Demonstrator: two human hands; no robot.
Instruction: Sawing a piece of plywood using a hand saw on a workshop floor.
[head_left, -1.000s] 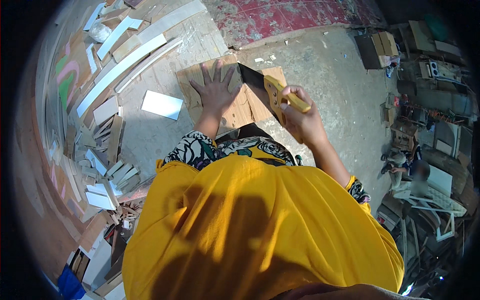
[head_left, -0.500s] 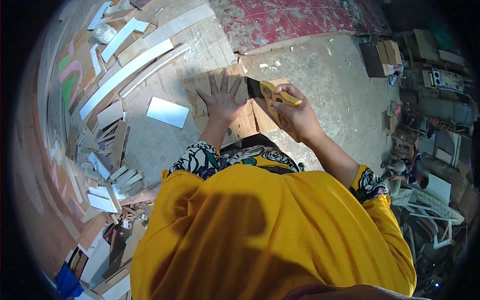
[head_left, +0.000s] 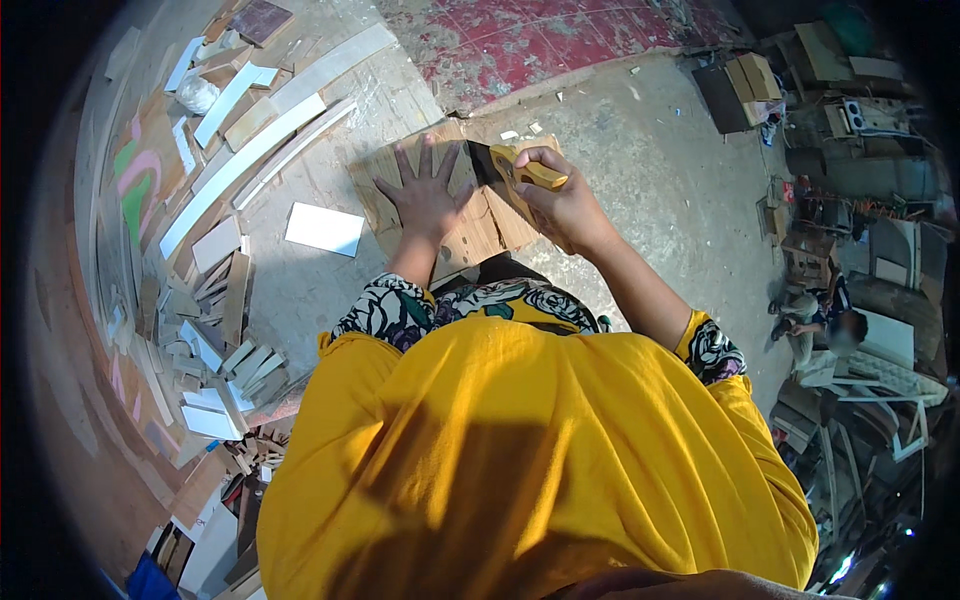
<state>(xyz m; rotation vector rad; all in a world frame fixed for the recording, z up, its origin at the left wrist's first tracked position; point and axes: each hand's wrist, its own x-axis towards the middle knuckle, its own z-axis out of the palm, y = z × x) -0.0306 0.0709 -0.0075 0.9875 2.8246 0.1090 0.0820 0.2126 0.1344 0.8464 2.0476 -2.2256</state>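
Observation:
My left hand (head_left: 428,207) lies flat with spread fingers on a light-brown wooden board (head_left: 470,237), pressing on its left part. In my right hand (head_left: 568,207) is the yellow handle of a handsaw (head_left: 504,166), with the fingers wrapped round it. Its dark blade (head_left: 481,163) lies against the board just right of my left fingers. A dark line runs along the wood near the saw, toward me. What holds the board up is mostly hidden under it and by my clothes.
A white rectangular panel (head_left: 325,229) lies on the concrete floor to the left. Beyond it are long white strips (head_left: 245,170) and piled offcuts (head_left: 250,365). Red flooring (head_left: 540,45) lies ahead. At right, cardboard boxes (head_left: 752,78), stacked scrap and a seated person (head_left: 822,318).
The view has shifted slightly. My right hand and the saw have moved a little farther from me against the board. My left hand keeps its place on the wood.

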